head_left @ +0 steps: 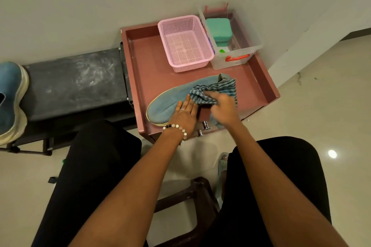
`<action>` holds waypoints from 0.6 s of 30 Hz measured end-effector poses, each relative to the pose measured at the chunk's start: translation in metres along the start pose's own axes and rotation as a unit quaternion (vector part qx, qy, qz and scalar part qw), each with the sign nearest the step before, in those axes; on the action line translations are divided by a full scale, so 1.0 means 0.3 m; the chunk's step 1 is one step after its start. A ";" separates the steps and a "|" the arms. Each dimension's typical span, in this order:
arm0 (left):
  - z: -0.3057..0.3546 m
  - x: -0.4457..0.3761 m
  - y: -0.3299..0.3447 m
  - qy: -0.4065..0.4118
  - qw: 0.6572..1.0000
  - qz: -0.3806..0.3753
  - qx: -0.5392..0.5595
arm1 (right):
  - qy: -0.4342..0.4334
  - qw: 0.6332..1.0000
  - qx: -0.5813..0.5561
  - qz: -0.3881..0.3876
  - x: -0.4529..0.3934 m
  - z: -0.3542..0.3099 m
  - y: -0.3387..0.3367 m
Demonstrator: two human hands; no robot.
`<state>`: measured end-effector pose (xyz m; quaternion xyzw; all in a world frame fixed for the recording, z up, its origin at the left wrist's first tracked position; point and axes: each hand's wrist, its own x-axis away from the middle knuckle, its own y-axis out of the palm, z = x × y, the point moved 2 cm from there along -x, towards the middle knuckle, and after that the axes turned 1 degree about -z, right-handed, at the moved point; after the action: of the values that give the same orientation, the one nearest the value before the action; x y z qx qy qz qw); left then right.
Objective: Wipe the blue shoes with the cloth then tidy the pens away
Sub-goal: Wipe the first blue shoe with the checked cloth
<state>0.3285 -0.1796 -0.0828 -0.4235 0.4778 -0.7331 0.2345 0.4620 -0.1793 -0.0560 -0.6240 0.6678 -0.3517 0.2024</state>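
Observation:
A blue shoe (170, 98) lies on its side on the pink tray-top table (148, 62), toe toward the left. My left hand (185, 111) rests flat on its side with straight fingers. My right hand (222, 104) grips a blue striped cloth (218, 89) and presses it against the shoe's heel end. The second blue shoe (11, 98) sits at the far left on a dark bench (76, 82). No pens are visible.
A pink mesh basket (185, 43) and a clear plastic box (234, 34) holding a teal container stand at the back of the table. The wall runs behind. A dark stool (192, 204) stands between my knees on the tiled floor.

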 end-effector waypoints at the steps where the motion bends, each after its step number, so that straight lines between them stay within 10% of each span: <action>1: -0.003 -0.001 0.004 0.004 1.000 0.006 0.004 | 0.015 0.997 -0.071 0.008 0.000 0.017 -0.049; 9: -0.012 -0.011 0.021 0.007 0.997 0.048 0.057 | 0.255 0.834 -0.278 0.404 0.063 0.094 -0.266; 14: -0.014 -0.013 0.025 0.007 0.997 0.048 0.058 | 0.137 0.975 -0.060 0.164 0.000 0.046 -0.064; 18: -0.019 -0.010 0.022 0.009 0.997 0.039 0.060 | 0.086 0.967 0.240 -0.005 -0.007 -0.020 0.080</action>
<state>0.3250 -0.1775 -0.0907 -0.3835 0.4512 -0.7544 0.2833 0.4414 -0.1767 -0.0696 -0.5279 0.5759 -0.5546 0.2865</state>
